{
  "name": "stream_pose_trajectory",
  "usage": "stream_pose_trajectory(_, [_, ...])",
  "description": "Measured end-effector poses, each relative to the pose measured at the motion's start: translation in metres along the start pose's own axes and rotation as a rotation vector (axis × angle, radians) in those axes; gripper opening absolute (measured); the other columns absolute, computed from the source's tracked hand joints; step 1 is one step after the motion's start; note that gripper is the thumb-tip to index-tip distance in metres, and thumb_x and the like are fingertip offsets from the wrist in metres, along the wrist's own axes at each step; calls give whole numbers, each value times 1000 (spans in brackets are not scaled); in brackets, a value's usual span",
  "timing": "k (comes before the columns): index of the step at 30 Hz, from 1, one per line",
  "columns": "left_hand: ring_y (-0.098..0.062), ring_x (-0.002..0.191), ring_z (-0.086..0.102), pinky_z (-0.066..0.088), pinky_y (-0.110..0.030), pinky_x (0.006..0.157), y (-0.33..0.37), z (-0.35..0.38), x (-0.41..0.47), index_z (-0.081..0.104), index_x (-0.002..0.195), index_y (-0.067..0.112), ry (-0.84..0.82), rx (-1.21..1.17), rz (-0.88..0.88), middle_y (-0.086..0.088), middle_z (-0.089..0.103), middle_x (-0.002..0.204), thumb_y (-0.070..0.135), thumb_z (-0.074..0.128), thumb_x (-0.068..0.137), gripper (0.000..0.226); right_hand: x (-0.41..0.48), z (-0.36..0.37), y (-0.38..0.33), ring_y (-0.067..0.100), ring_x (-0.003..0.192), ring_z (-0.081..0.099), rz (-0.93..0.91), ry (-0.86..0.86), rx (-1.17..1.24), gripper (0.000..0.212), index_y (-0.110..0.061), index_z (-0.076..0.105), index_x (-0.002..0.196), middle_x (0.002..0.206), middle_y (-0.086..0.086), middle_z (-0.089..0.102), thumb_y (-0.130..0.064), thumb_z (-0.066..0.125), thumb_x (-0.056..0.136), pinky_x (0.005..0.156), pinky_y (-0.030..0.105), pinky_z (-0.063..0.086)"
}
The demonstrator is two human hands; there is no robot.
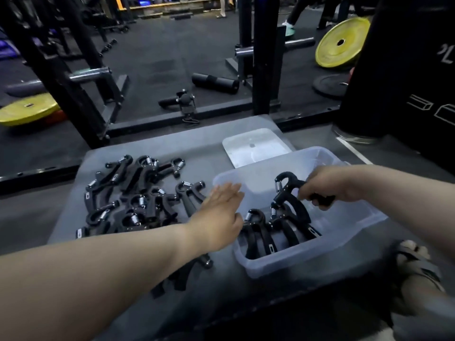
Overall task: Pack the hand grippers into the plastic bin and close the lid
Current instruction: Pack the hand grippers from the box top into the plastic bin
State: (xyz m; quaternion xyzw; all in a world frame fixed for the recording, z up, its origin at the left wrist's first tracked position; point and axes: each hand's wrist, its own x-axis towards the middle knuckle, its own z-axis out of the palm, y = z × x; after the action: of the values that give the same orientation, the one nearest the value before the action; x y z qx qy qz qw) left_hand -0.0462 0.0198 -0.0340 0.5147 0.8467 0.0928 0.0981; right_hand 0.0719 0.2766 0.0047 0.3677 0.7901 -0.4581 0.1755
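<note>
Black spring-coiled hand gripper (285, 195) in curled right grip (325, 185) over translucent bin (307, 257); left grip (219, 215) flat, empty.

Pretty dim overall, cool grey cast, shadows faint. Brightest bits are the yellow plate (341, 43) and an orange strip (172, 4) way at the top. The lid (253, 146) and bin (295, 264) rim pick up a soft pale sheen. Springs (141, 200) in the gripper pile (138, 193) catch tiny glints, otherwise it's black mush. On the left hand (219, 212) the fingertips (232, 188) are smeared with motion blur. The right hand (327, 184) and its gripper (288, 193) look sharper. Wide lens leans the rack (264, 57) posts outward and stretches the forearms (98, 274) near the edges. Background is soft.
</note>
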Motion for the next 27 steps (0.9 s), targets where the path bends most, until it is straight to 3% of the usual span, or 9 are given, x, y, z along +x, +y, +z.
stream_pose_trajectory(3, [-10, 151, -12, -17, -28, 119, 1, 7, 2, 20, 156, 19, 10, 16, -12, 4, 0, 166, 25, 34, 98, 60, 11, 9, 1, 25, 55, 56, 52, -30, -118, 13, 7, 61, 90, 63, 13, 59, -3, 67, 83, 55, 31, 52])
stream_pose_trajectory(8, [-10, 151, -9, -15, -31, 121, 1, 7, 2, 24, 155, 19, 13, 21, -12, 4, 6, 165, 24, 32, 97, 58, 29, 28, 1, 29, 63, 64, 159, -54, -255, 17, 6, 62, 95, 77, 19, 72, -9, 55, 92, 67, 36, 54])
stream_pose_trajectory(13, [-11, 151, -5, -14, -32, 121, 1, 5, 3, 25, 155, 16, -15, 29, -5, 3, 11, 165, 25, 32, 98, 58, 35, 58, 1, 19, 50, 58, 180, -70, -194, 9, -7, 62, 86, 65, 7, 62, -12, 57, 92, 53, 25, 48])
stream_pose_trajectory(16, [-12, 151, -3, -16, -29, 120, -1, 0, 4, 25, 155, 15, -34, 9, 7, 2, 13, 164, 27, 33, 100, 57, 45, 97, 0, 26, 73, 65, 121, -65, -178, 12, -8, 63, 88, 84, 12, 65, -19, 58, 91, 64, 29, 49])
stream_pose_trajectory(21, [-10, 151, 0, -14, -29, 120, -4, -1, 1, 29, 154, 18, -34, -10, 30, 5, 19, 163, 30, 30, 101, 54, 26, 112, -18, 29, 111, 59, 26, -49, -617, 30, -14, 52, 110, 111, 8, 58, -40, 47, 97, 89, 34, 44])
stream_pose_trajectory(24, [-10, 151, 3, -16, -27, 119, -4, -2, 2, 32, 153, 17, -36, -19, 30, 5, 23, 162, 29, 30, 102, 52, 26, 105, -20, 25, 101, 63, 32, -159, -724, 30, -19, 53, 108, 105, 4, 62, -42, 57, 89, 94, 38, 50])
stream_pose_trajectory(27, [-10, 150, 4, -17, -27, 119, -2, -2, 2, 33, 152, 16, -32, -18, 31, 4, 25, 161, 28, 30, 102, 52, 28, 108, -17, 26, 86, 70, 7, -206, -774, 23, -17, 56, 101, 96, 4, 65, -32, 63, 86, 81, 40, 59])
